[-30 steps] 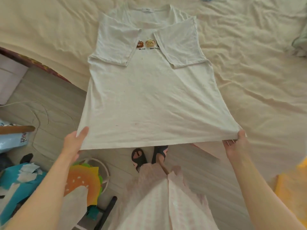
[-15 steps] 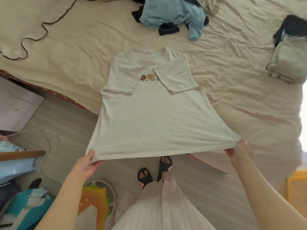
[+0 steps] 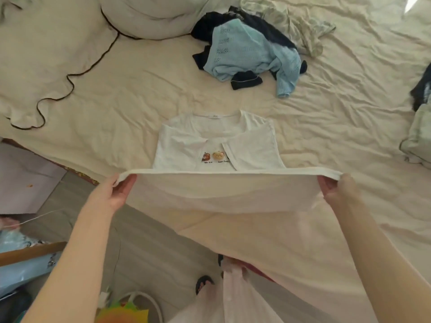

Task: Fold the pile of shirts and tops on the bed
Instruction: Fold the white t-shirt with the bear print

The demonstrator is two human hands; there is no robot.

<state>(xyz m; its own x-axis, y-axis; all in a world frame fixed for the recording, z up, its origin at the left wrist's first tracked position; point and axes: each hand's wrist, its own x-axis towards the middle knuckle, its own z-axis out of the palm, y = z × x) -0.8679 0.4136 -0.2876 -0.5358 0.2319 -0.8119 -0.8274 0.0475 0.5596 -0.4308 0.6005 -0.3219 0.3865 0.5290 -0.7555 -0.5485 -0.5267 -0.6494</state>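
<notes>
A white T-shirt (image 3: pixel 217 145) with small bear prints lies on the cream bed sheet (image 3: pixel 338 127), both sleeves folded inward over its chest. Its bottom hem is lifted and stretched taut above the shirt's middle. My left hand (image 3: pixel 116 193) pinches the hem's left corner and my right hand (image 3: pixel 338 190) pinches the right corner. The raised lower half hides the shirt's middle. A pile of unfolded tops (image 3: pixel 251 50), light blue knit over dark garments, sits farther back on the bed.
A white pillow (image 3: pixel 149 17) and a ruffled cover with a dark edge (image 3: pixel 46 85) lie at the back left. Folded garments (image 3: pixel 419 138) sit at the right edge. The bed's corner is near me, with floor clutter at the lower left (image 3: pixel 28 264).
Both hands have lifted the hem from near the bed's edge and carried it forward over the shirt's body, toward the collar. The view has tilted up, showing more of the bed.
</notes>
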